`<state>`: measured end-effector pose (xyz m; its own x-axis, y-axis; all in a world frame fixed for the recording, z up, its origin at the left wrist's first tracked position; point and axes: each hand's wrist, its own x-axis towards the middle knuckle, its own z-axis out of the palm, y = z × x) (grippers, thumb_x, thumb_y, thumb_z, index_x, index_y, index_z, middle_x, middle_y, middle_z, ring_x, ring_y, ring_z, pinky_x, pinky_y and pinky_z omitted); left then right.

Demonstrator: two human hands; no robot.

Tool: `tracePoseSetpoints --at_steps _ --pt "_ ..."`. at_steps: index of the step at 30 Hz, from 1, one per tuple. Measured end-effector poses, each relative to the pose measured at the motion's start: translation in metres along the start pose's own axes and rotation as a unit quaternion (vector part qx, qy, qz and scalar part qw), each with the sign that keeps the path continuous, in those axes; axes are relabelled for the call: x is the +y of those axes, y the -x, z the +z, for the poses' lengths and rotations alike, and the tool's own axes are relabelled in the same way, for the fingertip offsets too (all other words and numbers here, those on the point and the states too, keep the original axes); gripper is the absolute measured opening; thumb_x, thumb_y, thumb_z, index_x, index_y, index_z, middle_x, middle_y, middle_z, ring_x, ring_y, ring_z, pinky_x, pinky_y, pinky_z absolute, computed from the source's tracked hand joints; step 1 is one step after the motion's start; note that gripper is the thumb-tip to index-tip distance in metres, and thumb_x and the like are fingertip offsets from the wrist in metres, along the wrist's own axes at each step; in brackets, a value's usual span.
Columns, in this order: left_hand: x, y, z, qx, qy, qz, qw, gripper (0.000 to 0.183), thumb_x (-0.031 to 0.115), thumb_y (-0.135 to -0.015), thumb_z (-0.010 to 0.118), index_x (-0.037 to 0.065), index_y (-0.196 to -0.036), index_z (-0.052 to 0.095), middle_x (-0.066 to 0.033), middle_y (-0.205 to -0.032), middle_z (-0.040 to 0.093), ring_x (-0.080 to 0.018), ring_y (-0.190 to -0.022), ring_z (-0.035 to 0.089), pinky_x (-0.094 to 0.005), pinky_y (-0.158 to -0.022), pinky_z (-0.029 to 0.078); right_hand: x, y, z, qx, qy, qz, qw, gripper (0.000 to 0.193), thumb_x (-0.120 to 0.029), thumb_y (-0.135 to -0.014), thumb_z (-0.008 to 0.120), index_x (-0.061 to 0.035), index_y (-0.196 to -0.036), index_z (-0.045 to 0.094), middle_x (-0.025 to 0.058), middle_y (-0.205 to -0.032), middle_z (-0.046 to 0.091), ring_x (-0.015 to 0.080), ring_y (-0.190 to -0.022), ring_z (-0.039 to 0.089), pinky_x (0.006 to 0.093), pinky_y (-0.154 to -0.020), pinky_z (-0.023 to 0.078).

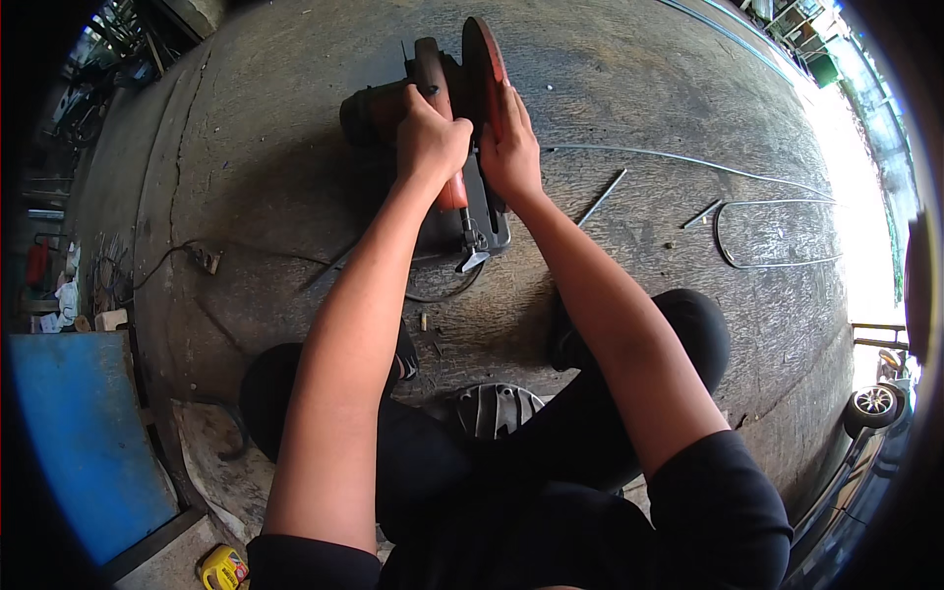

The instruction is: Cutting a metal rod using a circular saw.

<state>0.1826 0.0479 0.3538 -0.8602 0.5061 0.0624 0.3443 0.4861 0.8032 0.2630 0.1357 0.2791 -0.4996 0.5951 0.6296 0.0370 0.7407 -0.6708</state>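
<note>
A chop saw (372,113) with a dark base (497,224) stands on the floor in front of me. My left hand (431,138) is wrapped around its long orange-red arm (452,194). At the saw's right side a large red disc (482,59) stands nearly edge-on; whether this is the cutting wheel or its guard, I cannot tell. My right hand (511,157) rests against the disc's right side, with its fingers stretched out and pointing away from me. Just nearer than the arm's end is a metal screw clamp (472,248).
Thin metal rods lie to the right: a short one (602,197) and a bent one (721,236). A dark cable (275,253) runs left across the concrete floor (639,88). A blue panel (84,423) and a yellow container (223,568) are at lower left. A car (855,472) stands at right.
</note>
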Motion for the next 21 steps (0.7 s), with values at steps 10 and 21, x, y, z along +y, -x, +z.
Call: tracePoseSetpoints --at_steps 10,21 --pt "0.0002 0.0046 -0.0012 -0.002 0.0 0.0 1.0 0.063 0.017 -0.069 0.061 -0.006 -0.124 0.04 -0.0326 -0.106 0.06 -0.0447 -0.102 0.06 -0.0434 -0.09 0.047 0.002 0.0035 0.0015 -0.002 0.006 0.002 1.0 0.064 -0.004 -0.083 0.053 -0.0079 -0.144 0.032 0.0292 -0.138 0.039 0.0476 -0.115 0.05 0.0464 -0.09 0.049" --pt "-0.0002 0.0091 0.0008 0.005 0.002 0.006 1.0 0.067 0.016 -0.069 0.061 -0.005 -0.128 0.038 -0.0329 -0.107 0.06 -0.0447 -0.102 0.06 -0.0432 -0.09 0.048 0.004 0.0073 0.0013 -0.003 0.01 0.006 1.0 0.064 -0.005 -0.084 0.053 -0.0107 -0.144 0.031 0.0281 -0.138 0.039 0.0471 -0.114 0.051 0.0471 -0.09 0.049"
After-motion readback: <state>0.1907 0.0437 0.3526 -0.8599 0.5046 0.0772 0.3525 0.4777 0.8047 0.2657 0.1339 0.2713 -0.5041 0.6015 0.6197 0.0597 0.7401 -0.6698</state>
